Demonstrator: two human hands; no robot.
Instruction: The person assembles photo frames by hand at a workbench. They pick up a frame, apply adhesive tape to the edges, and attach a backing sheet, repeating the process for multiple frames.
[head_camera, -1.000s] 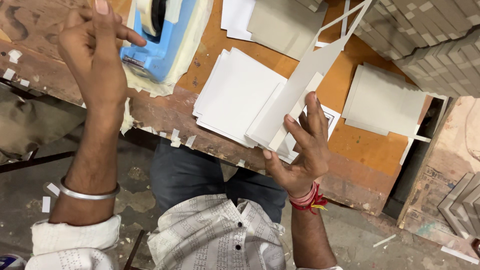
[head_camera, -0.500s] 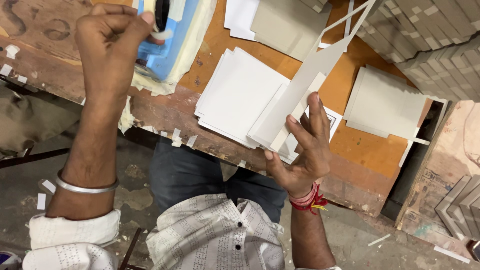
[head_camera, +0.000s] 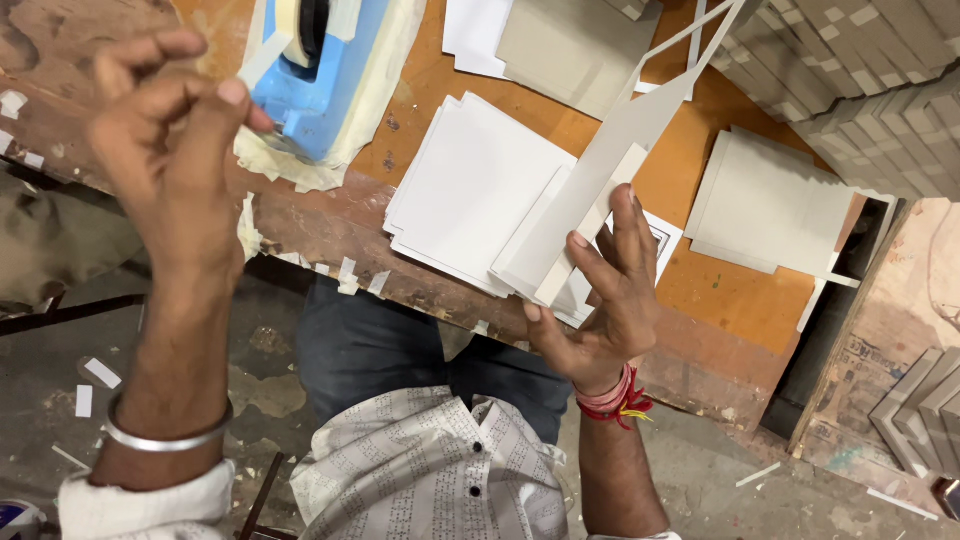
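My left hand (head_camera: 170, 150) is raised at the left and pinches the end of a pale tape strip (head_camera: 262, 62) that runs to the roll on a blue tape dispenser (head_camera: 325, 95). There is a metal bangle on that wrist. My right hand (head_camera: 600, 300), with red thread at the wrist, grips the lower end of a long folded grey-white cardboard piece (head_camera: 610, 160). The piece slants up to the right over a stack of white sheets (head_camera: 465, 190).
The orange wooden table (head_camera: 440, 75) also carries grey boards (head_camera: 585, 45) at the top and another grey-white stack (head_camera: 770, 205) at the right. Piles of grey folded boxes (head_camera: 870, 80) fill the top right corner. Tape scraps stick along the table's near edge (head_camera: 350, 275).
My left hand reached to the dispenser, took the tape end and now draws the strip back toward the left. My right hand keeps the cardboard piece almost still.
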